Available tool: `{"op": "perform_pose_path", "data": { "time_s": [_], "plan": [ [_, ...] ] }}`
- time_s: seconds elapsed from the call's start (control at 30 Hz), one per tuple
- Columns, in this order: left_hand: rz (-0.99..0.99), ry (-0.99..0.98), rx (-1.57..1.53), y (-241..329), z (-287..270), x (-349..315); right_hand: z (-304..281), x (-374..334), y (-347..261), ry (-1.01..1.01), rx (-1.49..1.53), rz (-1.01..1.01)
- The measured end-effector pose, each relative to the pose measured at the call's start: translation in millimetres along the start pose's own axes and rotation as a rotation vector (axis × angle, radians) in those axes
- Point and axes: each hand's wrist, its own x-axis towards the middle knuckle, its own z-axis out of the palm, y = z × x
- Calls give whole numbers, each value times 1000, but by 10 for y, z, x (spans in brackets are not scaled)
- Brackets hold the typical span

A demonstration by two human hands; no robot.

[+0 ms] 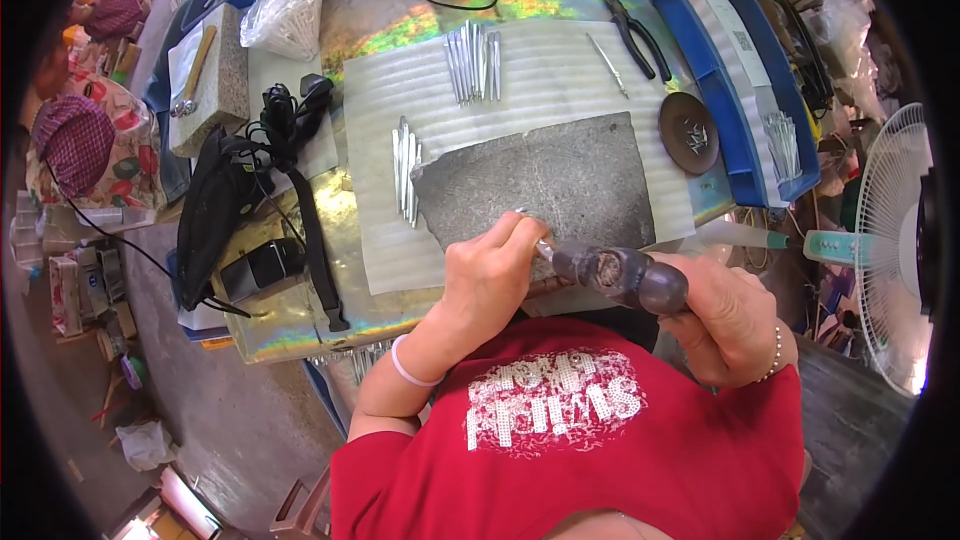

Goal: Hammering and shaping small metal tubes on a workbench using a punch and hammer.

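Observation:
My right hand [725, 315] is wrapped round a hammer [620, 278] with a dark, rounded head. The hammer head hangs just right of my left hand [490, 275], near the front edge of a flat grey slab [540, 175]. My left hand is closed in a pinch on a thin silvery metal piece [543, 249]; most of it is hidden by the fingers. Slim metal rods [405, 170] lie left of the slab, and a bundle of similar rods [472, 62] lies beyond it. All rest on a white foam sheet [385, 255].
At the right are pliers [637, 35], a single thin tool [607, 65], a brown dish [680, 140] of small metal bits and a blue tray [690, 50]. A black bag [215, 205] and stone block [215, 80] stand left. A white fan [890, 240] is far right.

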Motion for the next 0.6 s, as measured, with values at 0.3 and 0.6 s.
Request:
{"op": "perform_pose_path", "data": {
  "time_s": [0.3, 0.6],
  "plan": [
    [-56, -24, 71, 4, -10, -28, -105, -173, -311, -115, -200, 221],
    [16, 13, 28, -10, -25, -16, -156, 63, -375, 99, -309, 127]
  ]
}}
